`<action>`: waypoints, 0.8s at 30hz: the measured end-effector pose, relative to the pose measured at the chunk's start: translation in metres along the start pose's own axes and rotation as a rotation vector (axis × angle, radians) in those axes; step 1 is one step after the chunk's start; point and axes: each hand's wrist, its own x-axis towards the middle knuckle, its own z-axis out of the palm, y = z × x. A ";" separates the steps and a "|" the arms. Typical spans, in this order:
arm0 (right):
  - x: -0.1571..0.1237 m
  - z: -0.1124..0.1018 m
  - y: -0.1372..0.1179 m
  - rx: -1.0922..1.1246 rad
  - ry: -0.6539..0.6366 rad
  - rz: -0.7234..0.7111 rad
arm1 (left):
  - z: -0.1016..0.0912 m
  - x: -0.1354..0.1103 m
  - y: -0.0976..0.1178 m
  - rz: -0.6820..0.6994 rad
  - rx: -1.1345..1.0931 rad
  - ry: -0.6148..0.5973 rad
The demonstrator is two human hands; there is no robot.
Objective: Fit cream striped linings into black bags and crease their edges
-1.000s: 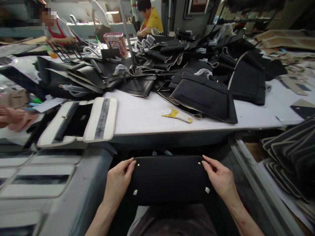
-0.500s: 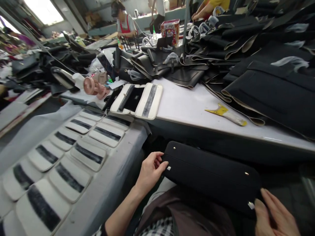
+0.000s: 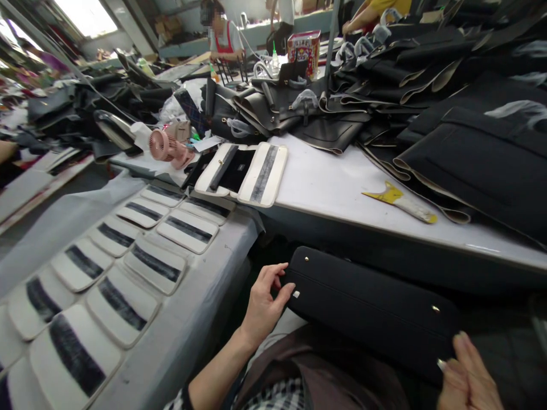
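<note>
A long black bag base panel (image 3: 371, 304) with rounded corners is held above my lap, sloping down to the right. Small metal studs sit near its corners. At its left end, my left hand (image 3: 267, 302) pinches the edge between thumb and fingers, beside a stud. My right hand (image 3: 470, 373) grips the lower right corner, thumb by another stud and fingers along the end. The panel's underside is hidden from me.
White pieces with dark stripes (image 3: 156, 262) cover the left table. On the white worktable (image 3: 316, 171) lie a yellow-ended scraper-like tool (image 3: 399, 202), an opened-out white-and-black piece (image 3: 262, 173), a pink fan (image 3: 168, 148) and piled black bag parts (image 3: 482, 154). A co-worker (image 3: 224, 40) sits beyond.
The view has shifted a little, so the tables appear slightly further right. My right hand has moved slightly at the panel's corner. Both hands keep hold of the panel.
</note>
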 end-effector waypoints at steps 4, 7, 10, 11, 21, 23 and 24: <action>0.009 -0.007 -0.004 -0.153 -0.065 -0.177 | -0.006 0.005 -0.005 0.298 0.210 -0.101; 0.019 -0.012 -0.028 -0.312 -0.102 -0.226 | -0.011 0.013 -0.006 0.504 0.329 -0.256; 0.029 -0.006 -0.057 -0.366 -0.233 -0.242 | -0.012 0.021 0.001 0.576 0.402 -0.292; 0.032 -0.001 -0.064 -0.368 -0.278 -0.265 | -0.011 0.023 0.005 0.585 0.422 -0.289; 0.052 0.039 -0.071 -0.460 -0.470 -0.390 | 0.037 0.040 0.040 0.577 0.672 -0.374; 0.054 0.042 -0.076 -0.469 -0.480 -0.398 | 0.043 0.040 0.040 0.570 0.704 -0.369; 0.055 0.044 -0.079 -0.471 -0.485 -0.402 | 0.045 0.040 0.041 0.567 0.715 -0.364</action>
